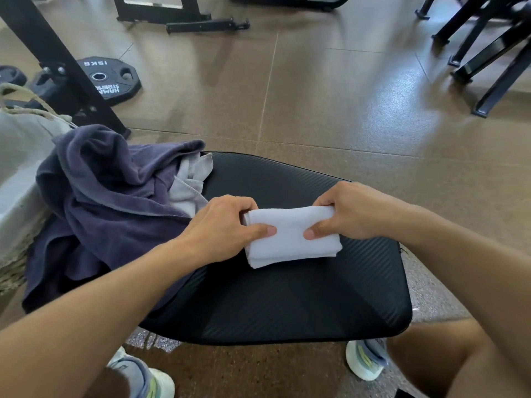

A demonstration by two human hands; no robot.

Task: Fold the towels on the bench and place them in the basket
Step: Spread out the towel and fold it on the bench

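Observation:
A small white towel (290, 242), folded into a thick rectangle, lies on the black padded bench (287, 297). My left hand (227, 225) grips its left end, thumb on top. My right hand (353, 211) grips its right end the same way. A crumpled dark blue towel (109, 196) is heaped on the bench's left side and hangs over the edge. A light grey towel (189, 182) pokes out from under it. The basket (20, 173), lined with pale cloth and fitted with rope handles, stands on the floor at the far left.
A black slanted rack post (63, 67) rises beyond the basket, with a 15 kg weight plate (112, 80) on the floor beside it. Black machine legs (488, 61) stand at the upper right. My two shoes (365, 360) rest on the brown floor under the bench's near edge.

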